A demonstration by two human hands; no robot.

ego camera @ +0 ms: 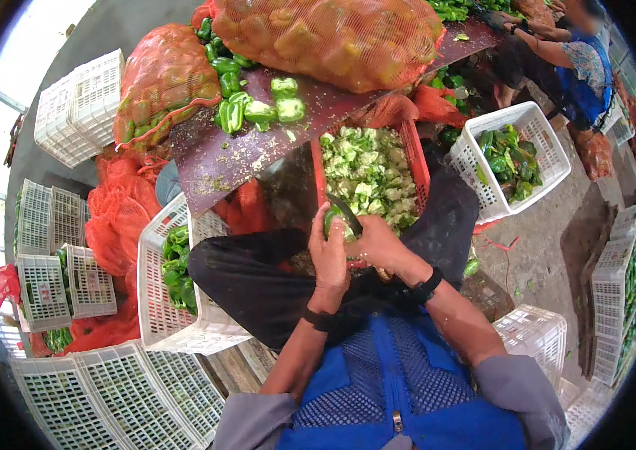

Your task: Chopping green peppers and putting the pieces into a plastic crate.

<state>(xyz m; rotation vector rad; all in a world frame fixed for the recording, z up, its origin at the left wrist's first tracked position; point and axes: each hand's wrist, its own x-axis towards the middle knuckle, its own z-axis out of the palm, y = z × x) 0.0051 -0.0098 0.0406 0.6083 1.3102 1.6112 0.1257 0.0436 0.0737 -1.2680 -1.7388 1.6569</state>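
Observation:
In my left hand (329, 256) is a green bell pepper (331, 216), partly hidden by the fingers. My right hand (381, 243) grips a dark curved-blade knife (347, 211), its blade against or very near the pepper. Both hands are between my knees, over the near end of a red plastic crate (420, 169). That crate holds many pale green cut pepper pieces (371, 174). Beyond it, whole green peppers and several with pale cut faces (289, 109) lie on a dark red board (228, 163) strewn with seeds.
Large orange mesh sacks (329, 42) sit on the board. White plastic crates with green peppers stand at my left (152, 281) and right (472, 180). Stacked white crates (121, 388) and red netting (121, 211) lie left. Another person (582, 67) works at upper right.

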